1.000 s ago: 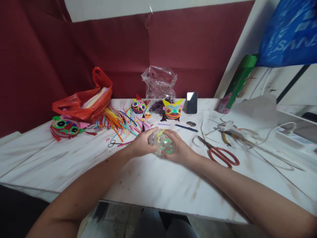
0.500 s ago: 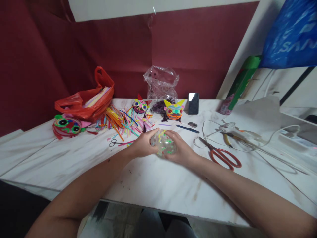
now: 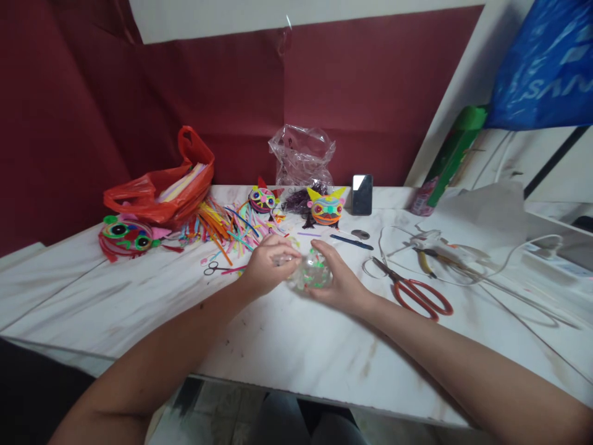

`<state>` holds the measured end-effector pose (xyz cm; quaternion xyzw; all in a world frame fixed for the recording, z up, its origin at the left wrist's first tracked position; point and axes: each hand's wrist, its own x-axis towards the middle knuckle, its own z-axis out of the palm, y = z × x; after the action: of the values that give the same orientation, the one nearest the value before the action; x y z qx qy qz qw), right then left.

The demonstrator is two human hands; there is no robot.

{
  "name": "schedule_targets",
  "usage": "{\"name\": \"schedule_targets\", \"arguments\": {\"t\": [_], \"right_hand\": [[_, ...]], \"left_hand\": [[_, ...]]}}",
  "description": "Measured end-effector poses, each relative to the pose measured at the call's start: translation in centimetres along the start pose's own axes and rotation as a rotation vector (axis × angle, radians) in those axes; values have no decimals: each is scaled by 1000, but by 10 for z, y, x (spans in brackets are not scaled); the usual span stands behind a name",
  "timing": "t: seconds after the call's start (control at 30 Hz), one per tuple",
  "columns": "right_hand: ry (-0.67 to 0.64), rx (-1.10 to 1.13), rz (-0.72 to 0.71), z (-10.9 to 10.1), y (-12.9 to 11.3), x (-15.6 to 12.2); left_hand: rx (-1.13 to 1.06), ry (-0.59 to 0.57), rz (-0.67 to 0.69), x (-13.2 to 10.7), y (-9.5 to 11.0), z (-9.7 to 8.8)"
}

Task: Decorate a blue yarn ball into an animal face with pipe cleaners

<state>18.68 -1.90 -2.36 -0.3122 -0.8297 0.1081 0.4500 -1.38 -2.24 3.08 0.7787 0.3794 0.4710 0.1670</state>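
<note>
My right hand (image 3: 340,281) curls around a see-through ball (image 3: 316,272) with green and yellow specks, the thumb on top and the fingers below. At the ball's left side my left hand (image 3: 269,264) is closed, with a clear, shiny bit (image 3: 280,260) showing between its fingers. Motion blur hides whether that bit is part of the ball. Just beyond the hands are small scissors (image 3: 212,268) and a pink strip (image 3: 234,269). Red-handled scissors (image 3: 412,290) lie to the right of my right hand.
Pipe-cleaner lion heads (image 3: 325,207) and a pile of coloured pipe cleaners (image 3: 222,225) lie at the back, beside a red plastic bag (image 3: 176,198). A phone (image 3: 362,194) leans there. Pliers (image 3: 425,262) and a white cable (image 3: 504,262) occupy the right side.
My left hand has turned and drawn slightly left, its fingers now closed on a clear bit rather than cupping the ball. My right hand still holds the ball.
</note>
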Motion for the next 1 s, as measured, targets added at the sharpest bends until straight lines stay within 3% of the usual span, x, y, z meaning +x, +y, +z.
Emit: {"name": "schedule_targets", "arguments": {"t": [0.13, 0.3, 0.47, 0.67, 0.87, 1.0], "right_hand": [[3, -31, -40, -4, -3, 0], [-40, -32, -85, -5, -7, -1], [-60, -31, -113, -6, -8, -1], [-90, -16, -121, -5, -6, -2], [-93, -20, -114, -5, -5, -3], [-5, -11, 12, -6, -1, 0]], "left_hand": [[-56, -139, -17, -4, 11, 3], [-171, -232, -86, -6, 15, 2], [-229, -274, -129, -5, 18, -1], [-207, -331, -84, -4, 16, -2], [-141, -229, -68, -3, 12, 1], [-58, 115, -208, 19, -14, -31]]}}
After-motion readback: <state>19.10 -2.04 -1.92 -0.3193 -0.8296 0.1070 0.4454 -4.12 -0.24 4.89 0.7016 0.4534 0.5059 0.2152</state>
